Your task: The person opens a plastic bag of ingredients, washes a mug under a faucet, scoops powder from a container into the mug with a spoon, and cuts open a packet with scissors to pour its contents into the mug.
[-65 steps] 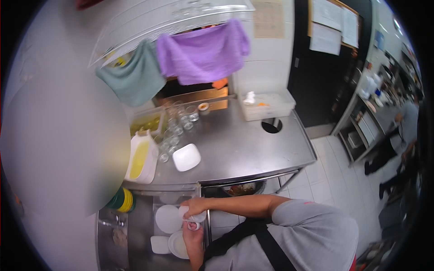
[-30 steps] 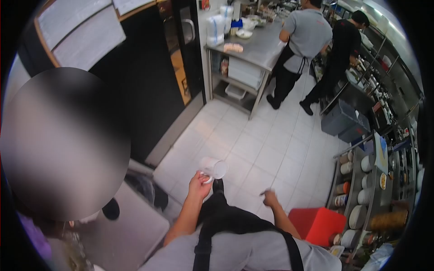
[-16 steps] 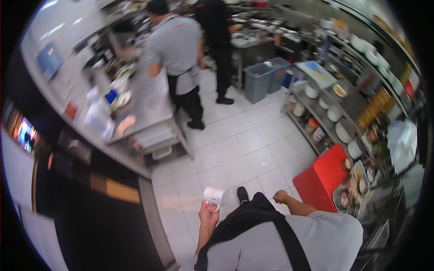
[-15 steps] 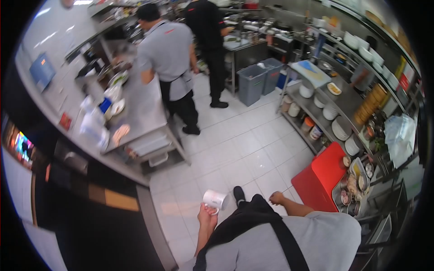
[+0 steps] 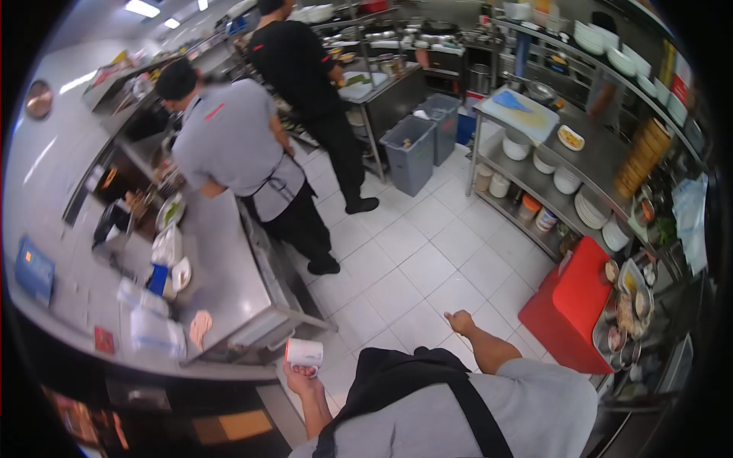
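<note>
Kitchen, white tiled floor (image 5: 424, 269); steel desk (image 5: 229, 276) at left. Right hand (image 5: 460, 323): grip released, empty. Left hand (image 5: 305, 377): grip wrapped on white mug (image 5: 305, 352), off desk's near right corner. Looks like mid-carry; next move calls for holding mug steady.

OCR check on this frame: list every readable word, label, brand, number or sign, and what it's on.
None can be read.
White mug in the left hand: faint marking, too small.
Grey shirt and black shirt: red marks, too small.
Blue-labelled tub: too small.
</note>
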Demonstrator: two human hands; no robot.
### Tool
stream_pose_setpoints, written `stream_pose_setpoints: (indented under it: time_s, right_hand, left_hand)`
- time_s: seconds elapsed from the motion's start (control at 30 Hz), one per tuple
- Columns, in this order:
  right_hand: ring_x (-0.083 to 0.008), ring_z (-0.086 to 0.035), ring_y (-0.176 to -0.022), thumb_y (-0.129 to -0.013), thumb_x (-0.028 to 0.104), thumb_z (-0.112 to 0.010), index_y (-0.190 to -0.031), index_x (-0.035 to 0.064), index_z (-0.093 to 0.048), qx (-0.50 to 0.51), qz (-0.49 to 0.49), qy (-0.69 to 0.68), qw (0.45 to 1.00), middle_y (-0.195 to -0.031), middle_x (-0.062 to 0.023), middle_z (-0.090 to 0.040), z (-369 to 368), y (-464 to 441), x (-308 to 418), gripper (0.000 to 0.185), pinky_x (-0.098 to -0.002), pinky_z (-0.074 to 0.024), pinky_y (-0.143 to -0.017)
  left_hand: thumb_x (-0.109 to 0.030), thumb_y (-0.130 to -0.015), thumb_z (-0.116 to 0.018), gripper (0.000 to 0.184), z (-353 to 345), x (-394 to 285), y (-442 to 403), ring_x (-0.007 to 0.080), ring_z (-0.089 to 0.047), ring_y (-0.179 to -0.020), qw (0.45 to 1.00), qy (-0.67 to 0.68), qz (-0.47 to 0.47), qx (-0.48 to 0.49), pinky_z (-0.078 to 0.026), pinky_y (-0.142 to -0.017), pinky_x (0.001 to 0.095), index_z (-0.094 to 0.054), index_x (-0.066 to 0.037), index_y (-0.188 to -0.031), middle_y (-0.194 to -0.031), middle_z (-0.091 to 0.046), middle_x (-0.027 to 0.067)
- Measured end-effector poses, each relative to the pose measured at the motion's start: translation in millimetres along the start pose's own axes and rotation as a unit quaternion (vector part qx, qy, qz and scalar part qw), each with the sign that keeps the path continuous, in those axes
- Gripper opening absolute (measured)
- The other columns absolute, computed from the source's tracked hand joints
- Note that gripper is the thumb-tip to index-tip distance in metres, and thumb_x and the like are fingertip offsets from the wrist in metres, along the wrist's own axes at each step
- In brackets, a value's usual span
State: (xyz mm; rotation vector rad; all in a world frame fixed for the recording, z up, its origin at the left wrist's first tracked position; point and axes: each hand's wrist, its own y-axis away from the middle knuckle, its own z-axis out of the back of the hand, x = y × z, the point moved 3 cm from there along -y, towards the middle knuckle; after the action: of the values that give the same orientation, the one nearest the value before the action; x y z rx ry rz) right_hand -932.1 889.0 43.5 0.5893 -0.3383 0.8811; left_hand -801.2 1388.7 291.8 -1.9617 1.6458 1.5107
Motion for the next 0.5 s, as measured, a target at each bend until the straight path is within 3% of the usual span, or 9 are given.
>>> stream_pose_setpoints:
  time_s: [0.1,0.17,0.2,0.3,0.37,0.43,0.5]
  right_hand:
    - [-0.0354,-0.072,-0.068,-0.104,0.051,-0.050,-0.077,-0.0107,-0.068,0.086,-0.165,-0.175,0.967,-0.083,-0.0259,-0.072,50,-11,58,0.070,-0.0496,-0.0614,-0.063]
    - [-0.0342,-0.068,-0.051,-0.105,0.048,-0.046,-0.074,-0.0083,-0.065,0.081,-0.214,-0.230,0.946,-0.073,-0.0270,-0.068,40,-30,59,0.068,-0.0456,-0.0613,-0.053]
    - [-0.0314,-0.070,-0.056,-0.105,0.044,-0.047,-0.081,-0.0064,-0.067,0.092,-0.233,-0.285,0.925,-0.075,-0.0238,-0.070,26,-39,51,0.059,-0.0494,-0.0612,-0.053]
    - [-0.0302,-0.071,-0.059,-0.104,0.040,-0.047,-0.092,-0.0048,-0.068,0.141,-0.295,-0.328,0.886,-0.076,-0.0195,-0.071,-44,-55,-11,0.051,-0.0478,-0.0609,-0.053]
    - [-0.0264,-0.071,-0.061,-0.101,0.031,-0.049,-0.109,-0.0013,-0.070,0.171,-0.314,-0.280,0.891,-0.084,-0.0167,-0.075,-19,-26,17,0.040,-0.0452,-0.0614,-0.055]
    - [-0.0249,-0.073,-0.065,-0.096,0.026,-0.055,-0.114,-0.0008,-0.071,0.205,-0.275,-0.267,0.901,-0.092,-0.0179,-0.077,-11,-13,24,0.036,-0.0431,-0.0622,-0.058]
    - [-0.0243,-0.074,-0.069,-0.093,0.024,-0.060,-0.114,-0.0004,-0.073,0.148,-0.346,-0.259,0.890,-0.095,-0.0184,-0.077,-9,1,26,0.034,-0.0412,-0.0626,-0.059]
  left_hand:
    - [-0.036,-0.105,-0.054,0.034,-50,-3,-36,0.0072,-0.033,-0.052,0.999,-0.048,-0.007,0.017,-0.032,-0.044,0.0241,-0.045,-0.016,-0.078,-0.066,-0.033,-0.0059]
    - [-0.032,-0.105,-0.054,0.034,-75,-6,-74,0.0080,-0.036,-0.053,0.996,-0.058,-0.041,0.061,-0.037,-0.048,0.0255,-0.046,-0.014,-0.079,-0.066,-0.035,-0.0050]
    - [-0.031,-0.106,-0.054,0.033,-92,-12,-92,0.0084,-0.037,-0.053,0.992,-0.067,-0.060,0.087,-0.038,-0.049,0.0258,-0.047,-0.013,-0.079,-0.066,-0.036,-0.0045]
    - [-0.027,-0.106,-0.054,0.034,-150,-31,-118,0.0116,-0.045,-0.057,0.969,-0.148,-0.096,0.170,-0.043,-0.055,0.0269,-0.047,-0.011,-0.077,-0.068,-0.044,-0.0006]
    - [-0.026,-0.106,-0.054,0.035,-189,-35,-159,0.0129,-0.047,-0.058,0.940,-0.219,-0.115,0.234,-0.044,-0.056,0.0277,-0.047,-0.010,-0.076,-0.069,-0.047,0.0011]
    - [-0.023,-0.106,-0.053,0.034,-224,-28,-185,0.0122,-0.049,-0.059,0.923,-0.242,-0.092,0.284,-0.048,-0.057,0.0283,-0.049,-0.008,-0.076,-0.069,-0.048,0.0013]
    - [-0.020,-0.106,-0.053,0.031,-254,-14,-197,0.0112,-0.050,-0.061,0.903,-0.283,-0.078,0.315,-0.051,-0.059,0.0287,-0.052,-0.007,-0.078,-0.069,-0.049,0.0010]
